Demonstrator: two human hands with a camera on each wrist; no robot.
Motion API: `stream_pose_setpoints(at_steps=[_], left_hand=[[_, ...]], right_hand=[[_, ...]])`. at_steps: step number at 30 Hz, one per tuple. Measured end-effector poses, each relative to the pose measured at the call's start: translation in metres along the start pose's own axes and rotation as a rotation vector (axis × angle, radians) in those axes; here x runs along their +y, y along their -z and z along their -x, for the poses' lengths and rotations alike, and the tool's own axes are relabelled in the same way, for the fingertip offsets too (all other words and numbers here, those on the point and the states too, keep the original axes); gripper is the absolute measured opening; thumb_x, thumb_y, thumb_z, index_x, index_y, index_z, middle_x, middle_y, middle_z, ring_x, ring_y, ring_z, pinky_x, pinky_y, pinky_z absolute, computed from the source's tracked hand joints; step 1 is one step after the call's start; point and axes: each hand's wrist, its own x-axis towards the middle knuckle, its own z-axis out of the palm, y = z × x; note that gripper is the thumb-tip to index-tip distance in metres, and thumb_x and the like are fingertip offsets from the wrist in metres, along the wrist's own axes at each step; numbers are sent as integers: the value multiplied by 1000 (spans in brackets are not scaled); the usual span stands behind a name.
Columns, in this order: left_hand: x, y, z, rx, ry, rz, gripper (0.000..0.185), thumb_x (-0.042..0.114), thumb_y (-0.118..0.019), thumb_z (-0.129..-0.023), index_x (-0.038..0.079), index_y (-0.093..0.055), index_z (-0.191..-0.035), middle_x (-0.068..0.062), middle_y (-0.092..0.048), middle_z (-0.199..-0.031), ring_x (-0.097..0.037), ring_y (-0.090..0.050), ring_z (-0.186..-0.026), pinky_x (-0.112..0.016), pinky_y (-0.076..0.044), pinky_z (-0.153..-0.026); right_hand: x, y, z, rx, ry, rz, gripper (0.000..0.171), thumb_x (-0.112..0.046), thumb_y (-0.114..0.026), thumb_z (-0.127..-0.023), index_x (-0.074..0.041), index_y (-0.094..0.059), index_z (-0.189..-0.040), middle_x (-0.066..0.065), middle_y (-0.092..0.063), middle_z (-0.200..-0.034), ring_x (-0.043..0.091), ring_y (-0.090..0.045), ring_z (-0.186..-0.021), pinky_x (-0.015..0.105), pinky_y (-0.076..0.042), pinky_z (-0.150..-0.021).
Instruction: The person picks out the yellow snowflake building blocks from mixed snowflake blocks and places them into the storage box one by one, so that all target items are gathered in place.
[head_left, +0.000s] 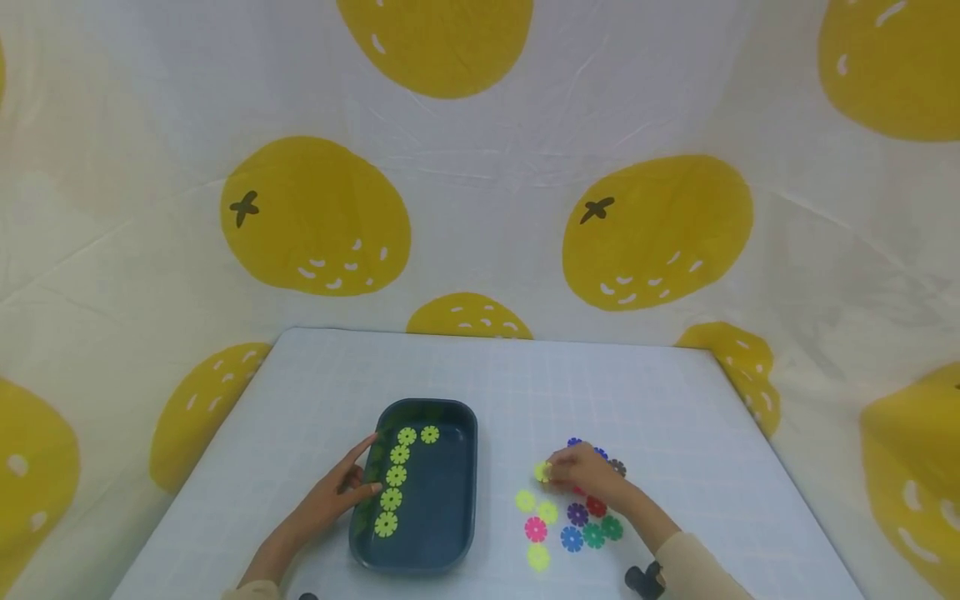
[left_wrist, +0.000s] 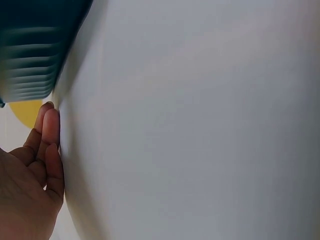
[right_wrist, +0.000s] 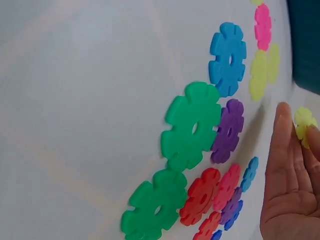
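On the left side of the table stands a dark blue-green tray (head_left: 438, 508). My left hand (head_left: 333, 493) rests at its left side, index finger stretched toward the rim and thumb over the edge. Inside the tray, several yellow-green notched discs (head_left: 396, 476) form a column, with one more yellow disc (head_left: 430, 434) beside the top. To the right, my right hand (head_left: 588, 473) pinches a yellow notched disc (right_wrist: 303, 125) between thumb and fingers, over a scattered group of discs. Among these lie a blue disc (head_left: 572, 538), a green disc (right_wrist: 195, 127) and a purple disc (right_wrist: 230, 131).
Loose yellow discs (head_left: 538, 557) and a pink disc (head_left: 536, 529) lie between the tray and the pile. Red discs (right_wrist: 200, 196) sit partly under my right hand in the head view. A white curtain (head_left: 480, 167) printed with yellow fruit hangs behind the table.
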Motion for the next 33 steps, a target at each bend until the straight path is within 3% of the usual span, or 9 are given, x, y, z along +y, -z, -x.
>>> stream_pose_setpoints(at_steps=[4, 9, 20, 33], left_hand=[[1, 1, -1, -13, -1, 11, 75, 38, -69, -81, 45, -24, -141, -3, -49, -98, -17, -45, -87, -34, -38, -72], [5, 3, 0, -15, 0, 2, 75, 39, -68, -81, 46, -24, -141, -3, -50, -98, -17, -45, -87, -34, -38, -71], [-2, -1, -3, -1, 16, -9, 75, 34, -67, -83, 39, -24, -143, -2, -51, -97, -16, -45, -85, -31, -39, -69], [-1, 0, -1, -17, 16, -5, 75, 45, -68, -80, 48, -23, -140, -2, -52, -96, -16, -47, -87, -32, -38, -72]], right_hand=[[-4, 0, -3, 27, -137, -188, 32, -24, -68, -83, -1, -65, -104, 9, -69, -83, 24, -68, -76, 31, -51, -72], [-9, 2, -6, 44, -223, -301, 43, -29, -70, -81, 1, -60, -110, 11, -70, -87, 23, -68, -80, 27, -50, -73], [-27, 1, -14, 41, -267, -514, 51, -24, -71, -81, 7, -55, -118, 16, -68, -96, 26, -67, -86, 29, -50, -74], [-67, -10, -30, -34, -282, -560, 43, -24, -71, -81, 4, -59, -111, 17, -68, -97, 26, -66, -88, 31, -49, -77]])
